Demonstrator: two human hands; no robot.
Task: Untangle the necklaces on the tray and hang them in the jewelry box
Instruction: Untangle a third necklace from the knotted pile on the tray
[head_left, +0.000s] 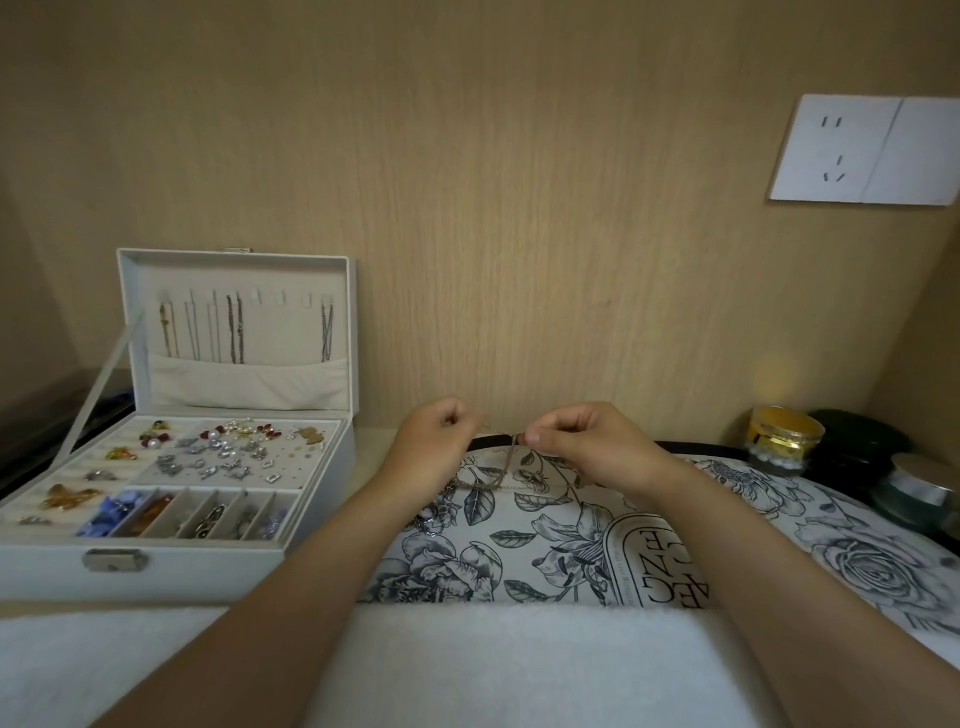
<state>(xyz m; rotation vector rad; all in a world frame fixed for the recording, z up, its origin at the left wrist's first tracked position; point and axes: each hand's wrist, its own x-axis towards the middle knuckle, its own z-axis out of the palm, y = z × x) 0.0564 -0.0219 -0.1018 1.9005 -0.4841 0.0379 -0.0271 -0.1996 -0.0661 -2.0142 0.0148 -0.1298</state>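
Observation:
A thin silver necklace chain (506, 470) hangs from the pinched fingertips of my right hand (582, 447) down onto the floral oval tray (571, 535). My left hand (434, 441) is closed in a fist just left of it, over the tray's far edge; a fine strand seems to run between the two hands. More tangled necklaces (441, 512) lie on the tray under my left wrist. The white jewelry box (171, 452) stands open at the left. Several chains (236, 332) hang from hooks inside its lid.
The box's lower tray holds several earrings and charms (228, 452). A gold-lidded jar (782, 439) and dark jars (914, 488) stand at the right, behind the tray. A white towel (467, 665) covers the front edge. A wall socket (862, 150) sits on the wooden back panel.

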